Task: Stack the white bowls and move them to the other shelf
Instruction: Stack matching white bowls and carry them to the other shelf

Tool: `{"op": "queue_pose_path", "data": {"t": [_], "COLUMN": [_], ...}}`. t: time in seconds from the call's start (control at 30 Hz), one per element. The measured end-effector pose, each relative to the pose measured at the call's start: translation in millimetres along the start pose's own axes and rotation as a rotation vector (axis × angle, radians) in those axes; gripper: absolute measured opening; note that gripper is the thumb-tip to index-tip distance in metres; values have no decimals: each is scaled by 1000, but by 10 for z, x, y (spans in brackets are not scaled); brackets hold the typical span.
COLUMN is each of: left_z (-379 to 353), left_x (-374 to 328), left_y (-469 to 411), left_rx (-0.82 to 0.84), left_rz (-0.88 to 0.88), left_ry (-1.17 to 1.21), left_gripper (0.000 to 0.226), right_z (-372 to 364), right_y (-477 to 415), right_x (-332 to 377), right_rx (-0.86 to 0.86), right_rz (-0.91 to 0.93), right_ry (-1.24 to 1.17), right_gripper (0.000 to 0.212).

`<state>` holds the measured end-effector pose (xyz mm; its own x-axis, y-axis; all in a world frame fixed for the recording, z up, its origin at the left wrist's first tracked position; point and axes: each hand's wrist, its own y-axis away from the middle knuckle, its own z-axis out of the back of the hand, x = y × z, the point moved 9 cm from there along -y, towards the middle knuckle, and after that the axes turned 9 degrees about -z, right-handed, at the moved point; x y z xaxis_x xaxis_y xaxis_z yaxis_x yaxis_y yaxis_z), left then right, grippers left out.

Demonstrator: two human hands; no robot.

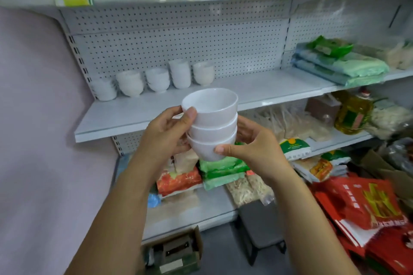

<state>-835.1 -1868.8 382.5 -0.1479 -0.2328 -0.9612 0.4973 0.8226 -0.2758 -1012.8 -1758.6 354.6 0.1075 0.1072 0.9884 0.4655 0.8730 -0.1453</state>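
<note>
A stack of three white bowls (211, 127) is held in the air in front of the white middle shelf (134, 116). My left hand (165, 134) grips the stack's left side, thumb on the top bowl. My right hand (252, 143) cups the right side, thumb on the bottom bowl. Several more stacks of white bowls (154, 79) stand in a row at the back left of that shelf, against the pegboard.
Green and blue packets (339, 65) lie on the shelf's right end. An oil bottle (353, 114) and bagged goods fill the lower shelves. Red bags (366, 205) are piled on the floor at right; a dark stool (259, 227) and a cardboard box (176, 250) sit below.
</note>
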Motion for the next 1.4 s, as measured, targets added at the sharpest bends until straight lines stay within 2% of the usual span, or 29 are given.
{"op": "queue_pose_path", "data": {"t": [0.2, 0.37, 0.5, 0.7, 0.97, 1.1, 1.23, 1.4], "left_z": [44, -24, -102, -462, -1227, -1441, -1533, -1604], "left_x": [153, 341, 559, 954, 1785, 2126, 2300, 2415], "left_y": [-1046, -1657, -2173, -3108, -4442, -4841, -5056, -5212], "left_rx": [128, 170, 195, 208, 179, 161, 163, 183], "left_rz": [49, 70, 82, 90, 169, 200, 194, 181], "left_ry": [9, 36, 27, 93, 148, 154, 160, 142], "left_gripper": [53, 51, 55, 60, 37, 27, 40, 42], "right_z": [-58, 44, 138, 558, 1378, 1613, 1728, 1777], "right_y": [-920, -1497, -1989, -2894, -4226, -4706, -4995, -5164], "right_x": [-111, -281, -440, -644, -1144, -1395, -1607, -1754], "right_rx": [-86, -120, -99, -140, -185, -175, -145, -135], "right_rz": [-1, -27, -56, -70, -149, -173, -201, -198], "right_ry": [-11, -28, -25, 27, 145, 170, 177, 184], "right_gripper": [74, 84, 84, 86, 81, 79, 83, 82]}}
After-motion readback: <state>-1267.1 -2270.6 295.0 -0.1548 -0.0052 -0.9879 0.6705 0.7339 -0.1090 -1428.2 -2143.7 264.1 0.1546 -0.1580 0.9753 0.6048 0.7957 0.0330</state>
